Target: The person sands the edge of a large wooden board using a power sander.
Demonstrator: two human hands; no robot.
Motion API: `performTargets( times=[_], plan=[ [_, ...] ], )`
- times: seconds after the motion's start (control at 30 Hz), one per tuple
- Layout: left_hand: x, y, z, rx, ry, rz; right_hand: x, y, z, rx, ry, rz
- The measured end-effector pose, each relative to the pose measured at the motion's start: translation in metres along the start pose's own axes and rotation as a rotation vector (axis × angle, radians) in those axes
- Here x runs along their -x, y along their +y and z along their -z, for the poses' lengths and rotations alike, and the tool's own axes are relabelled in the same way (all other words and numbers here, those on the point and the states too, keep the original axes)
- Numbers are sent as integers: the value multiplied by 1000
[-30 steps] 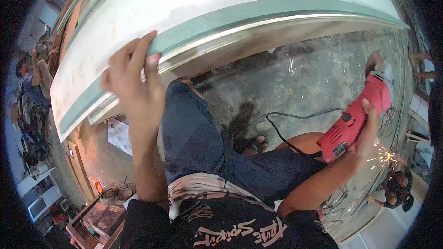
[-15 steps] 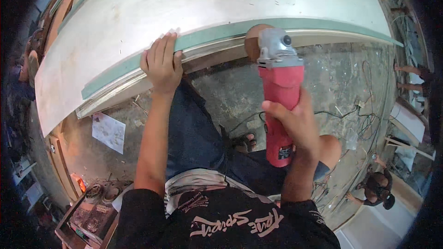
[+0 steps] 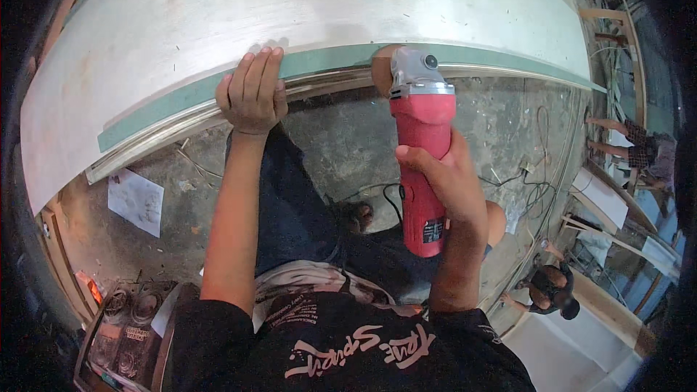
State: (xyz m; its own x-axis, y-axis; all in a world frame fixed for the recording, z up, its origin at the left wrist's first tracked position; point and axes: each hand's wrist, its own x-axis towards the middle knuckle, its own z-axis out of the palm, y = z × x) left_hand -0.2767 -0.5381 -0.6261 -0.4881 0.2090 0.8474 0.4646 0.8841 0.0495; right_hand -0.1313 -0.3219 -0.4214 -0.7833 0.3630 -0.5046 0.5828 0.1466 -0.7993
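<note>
My right hand (image 3: 450, 185) is wrapped round the red body of an angle grinder (image 3: 426, 131), its thumb across the top. The grinder's silver head points away from me, and its brown disc (image 3: 380, 69) meets the near edge of a green strip (image 3: 319, 60). That strip lies along the front edge of a large pale panel (image 3: 239, 11). To the left of the disc, my left hand (image 3: 253, 94) grips the strip, fingers laid over its top and thumb down by the front edge. The head partly hides the disc, so its exact contact cannot be made out.
Below the panel edge, a paper sheet (image 3: 136, 202) lies on the concrete floor at left. A box of dusty parts (image 3: 127, 334) stands at lower left. Cables (image 3: 534, 185) trail over the floor at right. Another person (image 3: 552, 287) crouches at lower right; one more stands at far right.
The view has shifted, so the floor things and the crouching person appear farther left. The grinder has come slightly nearer my left hand along the strip; both hands keep their hold.
</note>
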Motion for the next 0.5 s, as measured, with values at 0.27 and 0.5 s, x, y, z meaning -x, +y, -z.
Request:
performTargets(
  times=[0.27,0.5],
  plan=[
    [-3,2,3,10,-42,-12,-7,8,5,-42,-70,-8],
    [-1,1,1,-1,-14,-5,-7,9,4,-64,-45,-18]
  ],
)
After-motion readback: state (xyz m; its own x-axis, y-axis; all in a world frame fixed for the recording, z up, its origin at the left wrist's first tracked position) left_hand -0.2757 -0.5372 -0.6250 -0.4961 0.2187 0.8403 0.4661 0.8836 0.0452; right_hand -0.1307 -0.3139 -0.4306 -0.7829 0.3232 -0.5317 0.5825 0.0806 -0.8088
